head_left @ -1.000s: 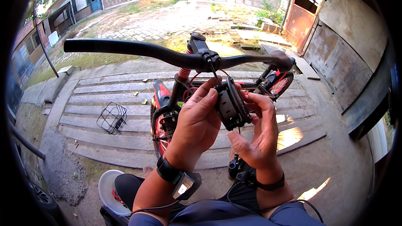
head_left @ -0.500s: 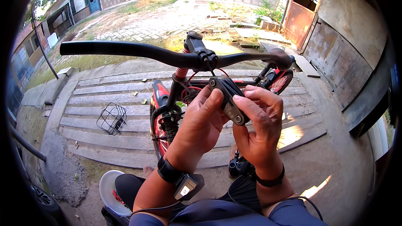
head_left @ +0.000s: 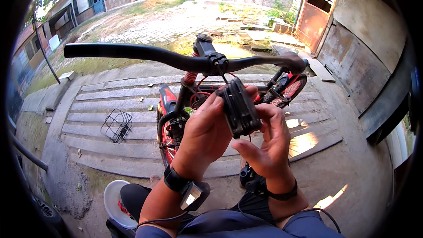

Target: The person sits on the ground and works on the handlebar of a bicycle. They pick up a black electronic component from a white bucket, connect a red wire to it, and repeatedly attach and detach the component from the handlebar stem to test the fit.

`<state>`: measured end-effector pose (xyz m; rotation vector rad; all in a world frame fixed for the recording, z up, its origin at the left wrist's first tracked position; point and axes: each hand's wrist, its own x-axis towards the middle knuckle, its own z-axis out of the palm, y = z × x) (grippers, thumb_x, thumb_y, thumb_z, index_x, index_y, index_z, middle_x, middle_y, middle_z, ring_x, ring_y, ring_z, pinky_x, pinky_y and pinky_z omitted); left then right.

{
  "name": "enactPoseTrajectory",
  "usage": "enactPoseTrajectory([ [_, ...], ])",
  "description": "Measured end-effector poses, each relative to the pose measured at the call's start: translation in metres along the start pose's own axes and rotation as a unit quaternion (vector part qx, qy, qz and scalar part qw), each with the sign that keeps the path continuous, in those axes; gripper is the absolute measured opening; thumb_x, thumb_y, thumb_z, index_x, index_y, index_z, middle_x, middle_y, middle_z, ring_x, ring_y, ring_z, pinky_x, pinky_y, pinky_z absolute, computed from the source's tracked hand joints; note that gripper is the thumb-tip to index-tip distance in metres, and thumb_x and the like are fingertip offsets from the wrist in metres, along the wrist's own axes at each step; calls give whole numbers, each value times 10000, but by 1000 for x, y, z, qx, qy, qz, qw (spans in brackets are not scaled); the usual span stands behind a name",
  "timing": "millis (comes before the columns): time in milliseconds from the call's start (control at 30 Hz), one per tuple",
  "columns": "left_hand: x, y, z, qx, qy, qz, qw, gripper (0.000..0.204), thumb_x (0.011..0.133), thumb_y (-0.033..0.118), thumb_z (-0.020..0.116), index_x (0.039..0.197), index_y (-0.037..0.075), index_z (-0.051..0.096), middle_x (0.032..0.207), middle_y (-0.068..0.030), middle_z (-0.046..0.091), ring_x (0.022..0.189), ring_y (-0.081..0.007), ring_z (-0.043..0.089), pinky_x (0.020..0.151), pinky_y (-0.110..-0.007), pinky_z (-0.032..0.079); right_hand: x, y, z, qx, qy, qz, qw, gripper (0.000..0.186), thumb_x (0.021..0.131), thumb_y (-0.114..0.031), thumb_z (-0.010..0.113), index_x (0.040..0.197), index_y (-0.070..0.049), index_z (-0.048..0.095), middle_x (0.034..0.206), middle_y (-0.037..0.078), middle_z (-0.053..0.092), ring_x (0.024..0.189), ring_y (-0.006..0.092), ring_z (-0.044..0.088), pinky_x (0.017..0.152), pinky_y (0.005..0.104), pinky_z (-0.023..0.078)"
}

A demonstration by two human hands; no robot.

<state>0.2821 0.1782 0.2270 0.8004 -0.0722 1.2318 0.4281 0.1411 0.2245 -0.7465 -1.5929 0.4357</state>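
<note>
A black bicycle pedal (head_left: 238, 108) is held up in front of me between both hands. My left hand (head_left: 204, 134) grips its left side with fingers curled around the top. On the pedal's right side and lower edge, my right hand (head_left: 266, 143) pinches it with thumb and fingers. Just behind the pedal stands a red bicycle (head_left: 174, 114) with a black handlebar (head_left: 145, 53) stretching across the view. Both wrists wear black bands.
A black wire basket (head_left: 116, 125) lies on the concrete slabs to the left. A white bowl-like thing (head_left: 115, 202) sits near my knee. A rusty metal gate (head_left: 313, 15) and a wall stand at the right; houses and a yard lie behind.
The pedal has been turned and lifted slightly between the hands; my right fingers shifted from its top toward its right side and underside. The bicycle has not moved.
</note>
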Motion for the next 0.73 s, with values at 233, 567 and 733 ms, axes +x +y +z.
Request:
enactPoseTrajectory([
  [233,-8,3,-11,4,120,9,993,533,1077,390,357,1437,0,402,1343,-235,561,1245,-323,564,1055,-450,451,14,-6,15,-146,-1,-173,974,548,697,13,766,1219,-52,612,1136,145,601,1029,309,607,792,358,544],
  [567,-7,8,-31,55,-10,0,998,560,1050,331,451,1473,-25,366,1394,-212,528,1340,-307,476,1129,-443,377,9,4,7,-118,38,-171,978,705,675,85,657,1345,-32,473,1283,188,503,1147,362,557,905,410,512],
  [733,-4,-4,-33,18,1,26,1000,605,1040,341,466,1513,-3,314,1484,-216,464,1451,-343,346,1228,-486,191,-7,9,1,4,-46,19,999,723,784,-135,776,1402,-57,407,1357,156,476,1252,318,480,976,409,468],
])
